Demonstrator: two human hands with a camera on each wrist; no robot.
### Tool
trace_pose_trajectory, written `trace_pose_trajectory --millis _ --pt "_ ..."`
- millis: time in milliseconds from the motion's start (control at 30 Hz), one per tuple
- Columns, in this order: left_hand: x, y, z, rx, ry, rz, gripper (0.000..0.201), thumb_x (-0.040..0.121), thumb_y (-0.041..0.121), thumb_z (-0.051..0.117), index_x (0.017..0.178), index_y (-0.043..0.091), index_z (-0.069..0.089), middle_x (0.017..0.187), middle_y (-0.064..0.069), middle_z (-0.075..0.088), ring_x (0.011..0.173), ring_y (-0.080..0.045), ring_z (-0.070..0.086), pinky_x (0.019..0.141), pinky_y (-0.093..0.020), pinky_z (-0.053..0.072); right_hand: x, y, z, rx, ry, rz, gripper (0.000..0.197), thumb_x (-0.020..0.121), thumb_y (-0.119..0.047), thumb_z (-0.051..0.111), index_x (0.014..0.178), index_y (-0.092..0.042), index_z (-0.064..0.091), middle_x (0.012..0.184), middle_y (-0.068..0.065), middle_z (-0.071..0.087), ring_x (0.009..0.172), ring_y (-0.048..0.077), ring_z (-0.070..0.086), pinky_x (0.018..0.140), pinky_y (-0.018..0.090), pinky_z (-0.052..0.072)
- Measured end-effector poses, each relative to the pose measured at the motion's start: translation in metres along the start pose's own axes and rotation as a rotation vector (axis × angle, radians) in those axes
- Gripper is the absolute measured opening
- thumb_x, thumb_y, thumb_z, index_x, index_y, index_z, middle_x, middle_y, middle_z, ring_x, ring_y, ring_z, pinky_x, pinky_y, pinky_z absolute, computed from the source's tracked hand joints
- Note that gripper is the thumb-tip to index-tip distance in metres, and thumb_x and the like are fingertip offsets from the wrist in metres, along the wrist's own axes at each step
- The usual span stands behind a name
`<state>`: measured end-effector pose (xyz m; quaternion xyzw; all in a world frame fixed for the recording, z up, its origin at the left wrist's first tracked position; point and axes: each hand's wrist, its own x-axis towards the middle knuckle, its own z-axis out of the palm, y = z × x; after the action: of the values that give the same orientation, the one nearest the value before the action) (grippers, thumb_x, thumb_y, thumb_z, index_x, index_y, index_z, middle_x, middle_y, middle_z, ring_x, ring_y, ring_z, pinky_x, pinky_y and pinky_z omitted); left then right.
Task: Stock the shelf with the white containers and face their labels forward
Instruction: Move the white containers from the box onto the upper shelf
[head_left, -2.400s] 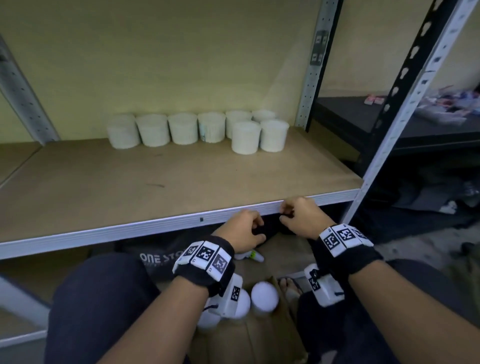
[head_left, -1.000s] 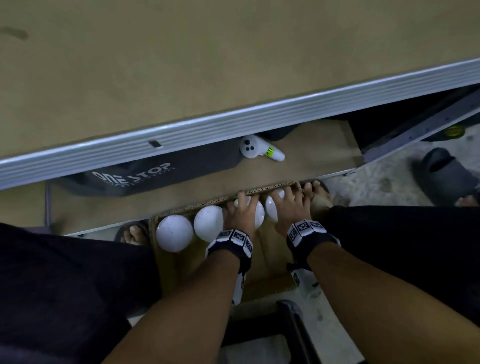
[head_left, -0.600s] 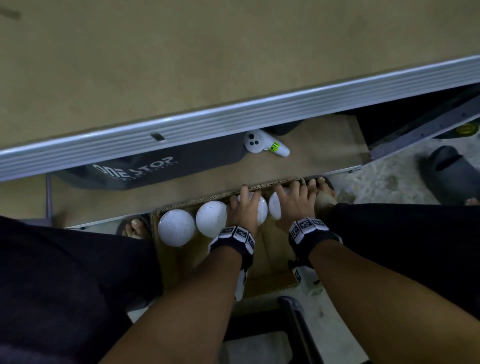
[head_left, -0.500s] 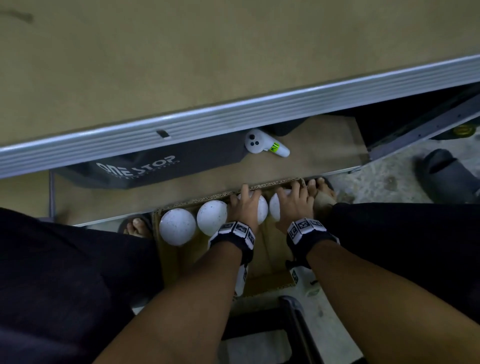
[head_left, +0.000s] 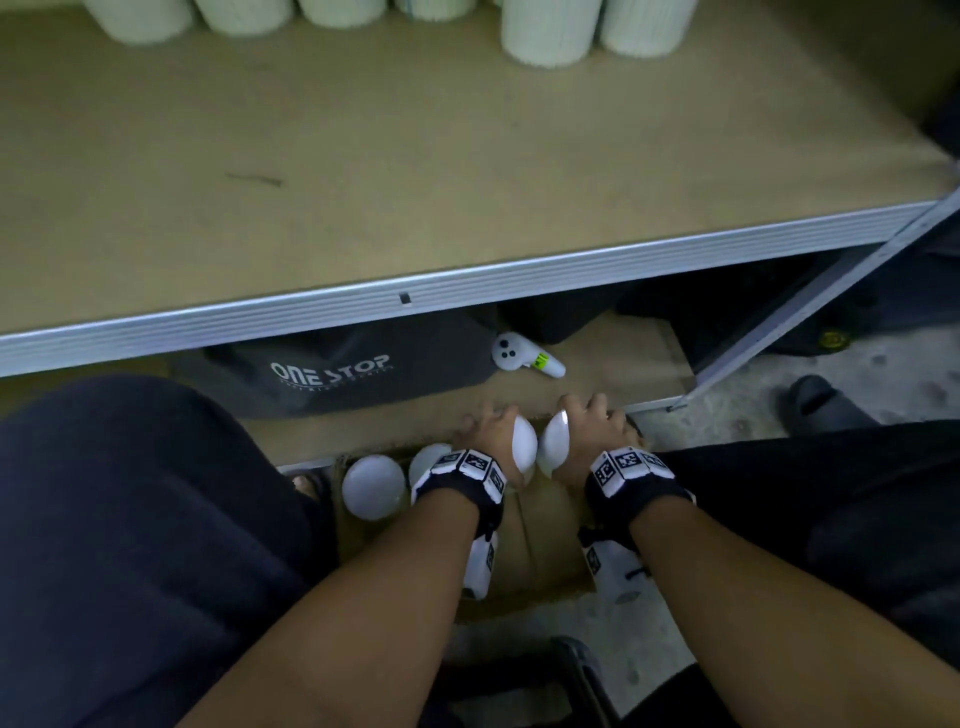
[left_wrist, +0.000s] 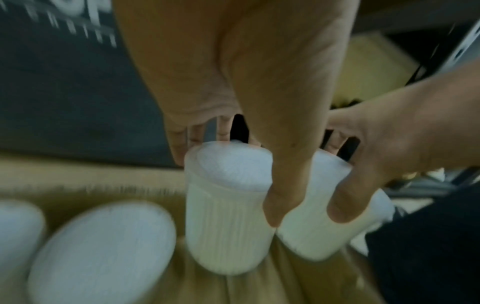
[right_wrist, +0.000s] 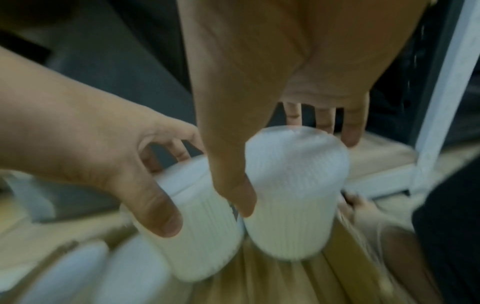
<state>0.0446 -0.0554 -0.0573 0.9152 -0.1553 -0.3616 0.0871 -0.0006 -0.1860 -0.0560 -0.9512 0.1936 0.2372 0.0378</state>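
Note:
Each hand holds one ribbed white container just above the cardboard box (head_left: 545, 540). My left hand (head_left: 493, 426) grips the left container (head_left: 524, 441) from above, thumb on its near side (left_wrist: 228, 205). My right hand (head_left: 587, 415) grips the right container (head_left: 553, 441) the same way (right_wrist: 293, 195). The two containers hang side by side, almost touching. Two more containers (head_left: 374, 486) stand in the box to the left. Several containers (head_left: 545, 31) stand at the back of the shelf board (head_left: 415, 156). No label shows clearly.
The shelf's metal front edge (head_left: 415, 293) runs above the hands. Below it lie a dark "ONE STOP" bag (head_left: 332, 369) and a white controller (head_left: 524, 358). A slanted shelf upright (head_left: 810, 306) stands at the right, and my knees flank the box.
Both hands, which lay on the container tops in the box, now grip one container each and have lifted them. The head view has tilted up and shows the shelf's row again.

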Motion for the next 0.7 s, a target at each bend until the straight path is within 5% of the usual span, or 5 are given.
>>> trace_pose_trajectory --millis 133,500,700 --pt "-0.032 0.004 -0.030 0.015 0.095 0.050 0.090 0.059 0.033 0.081 0.134 0.027 0.031 0.134 -0.007 0.031 0.123 -0.037 0.039 0.091 -0.047 0.047 -0.020 -0.003 -0.038 0.043 -0.052 -0.046 0.094 0.059 -0.039 0.076 0.136 -0.029 0.024 0.135 0.007 0.027 0.120 0.034 0.038 0.095 0.046 0.043" --pt "-0.135 0.008 -0.116 -0.032 0.284 0.157 0.090 0.058 0.040 0.080 0.135 0.033 0.034 0.127 -0.004 0.034 0.120 -0.034 0.037 0.091 -0.052 0.048 -0.096 -0.009 -0.149 0.165 0.096 -0.157 0.087 0.057 -0.040 0.080 0.131 -0.032 0.036 0.130 0.006 0.029 0.124 0.035 0.034 0.097 0.048 0.041" --pt "-0.188 -0.001 -0.144 -0.123 0.414 0.206 0.084 0.057 0.038 0.080 0.130 0.031 0.040 0.123 -0.004 0.039 0.119 -0.030 0.040 0.086 -0.040 0.048 -0.141 -0.018 -0.194 0.161 0.178 -0.243 0.089 0.058 -0.045 0.077 0.136 -0.035 0.035 0.135 0.006 0.030 0.125 0.037 0.032 0.100 0.049 0.038"
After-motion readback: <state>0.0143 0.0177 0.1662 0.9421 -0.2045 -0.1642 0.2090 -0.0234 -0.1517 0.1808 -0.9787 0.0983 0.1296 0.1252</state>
